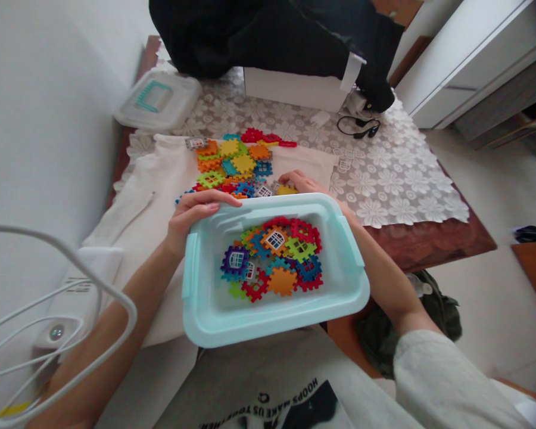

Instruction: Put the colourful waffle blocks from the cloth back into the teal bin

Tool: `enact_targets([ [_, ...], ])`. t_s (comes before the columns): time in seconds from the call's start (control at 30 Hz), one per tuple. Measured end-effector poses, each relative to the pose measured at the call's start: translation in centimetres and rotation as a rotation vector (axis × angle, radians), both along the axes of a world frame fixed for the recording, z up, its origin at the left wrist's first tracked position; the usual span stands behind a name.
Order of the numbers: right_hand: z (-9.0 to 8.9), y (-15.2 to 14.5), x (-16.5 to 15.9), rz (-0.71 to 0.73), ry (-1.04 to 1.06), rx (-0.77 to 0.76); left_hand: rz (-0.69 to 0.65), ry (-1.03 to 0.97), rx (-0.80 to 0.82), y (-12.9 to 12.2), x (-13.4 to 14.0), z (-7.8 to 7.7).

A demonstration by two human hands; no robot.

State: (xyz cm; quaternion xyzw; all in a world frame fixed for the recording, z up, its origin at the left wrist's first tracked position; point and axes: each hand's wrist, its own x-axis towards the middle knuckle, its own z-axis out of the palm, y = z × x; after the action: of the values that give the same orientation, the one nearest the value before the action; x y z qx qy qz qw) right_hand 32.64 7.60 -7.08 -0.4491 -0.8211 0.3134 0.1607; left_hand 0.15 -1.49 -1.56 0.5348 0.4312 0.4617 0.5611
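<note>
A light-blue plastic tub is tilted toward me in front of my body, with a heap of colourful toothed building tiles inside. My left hand is closed on its far left rim. Behind the far right rim, my right hand lies at the edge of another pile of tiles on a cream cloth. Its fingers are stretched over a yellow tile; the tub partly hides this hand. My right forearm passes along the tub's right side. Some tiles have white window inserts.
A clear lid with a teal handle lies back left. A white box under black fabric stands at the back, near black earphones. White cables loop at the left. The lace-covered table's edge is on the right.
</note>
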Motion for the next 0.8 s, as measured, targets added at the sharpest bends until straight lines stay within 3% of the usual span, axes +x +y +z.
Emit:
enact_targets([
  [0.2, -1.7, 1.4, -0.2, -0.036, 0.108, -0.029, 0.001, 0.028, -0.001, -0.1, -0.1, 0.0],
  [0.4, -1.1, 0.8, -0.6, -0.062, 0.273, -0.116, -0.009, -0.01, -0.002, 0.0, 0.0, 0.1],
  [0.6, -2.0, 0.3, -1.8, -0.042, 0.396, -0.133, -0.018, -0.03, -0.02, -0.1, 0.2, 0.3],
  [0.8, -1.2, 0.8, -2.0, -0.129, 0.4, -0.163, -0.023, -0.056, -0.021, -0.1, 0.3, 0.4],
])
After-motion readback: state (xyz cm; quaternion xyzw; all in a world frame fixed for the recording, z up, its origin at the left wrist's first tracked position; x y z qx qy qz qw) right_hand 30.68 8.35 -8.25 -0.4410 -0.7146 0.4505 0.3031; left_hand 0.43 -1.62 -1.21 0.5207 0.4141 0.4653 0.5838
